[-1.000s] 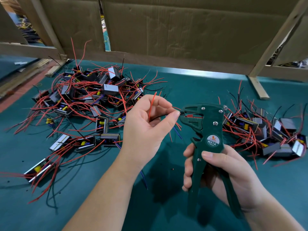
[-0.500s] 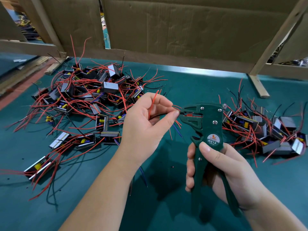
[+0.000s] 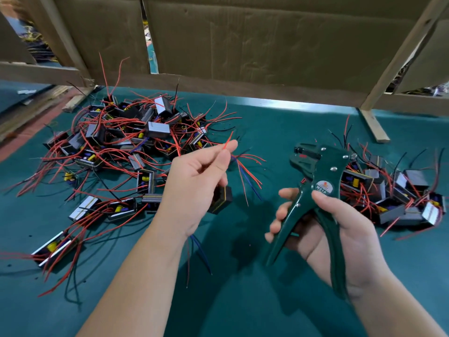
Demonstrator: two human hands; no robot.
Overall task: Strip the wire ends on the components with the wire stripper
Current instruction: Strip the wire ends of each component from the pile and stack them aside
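My left hand (image 3: 194,181) pinches a thin red wire (image 3: 228,142) between thumb and forefinger. A small black component (image 3: 221,199) hangs under that hand, with red and blue wires trailing from it. My right hand (image 3: 340,229) grips the handles of the dark green wire stripper (image 3: 315,188). The handles are spread apart. Its jaws point left and nothing is between them. A gap of green table separates the jaws from the pinched wire.
A large pile of components with red and black wires (image 3: 126,152) lies at the left. A smaller pile (image 3: 398,190) sits at the right, behind the stripper. Cardboard panels on wooden frames (image 3: 267,45) wall off the back of the green table (image 3: 243,300).
The wire has come out of the stripper's jaws. My left hand has moved left, away from the tool, and the stripper's handles have spread apart.
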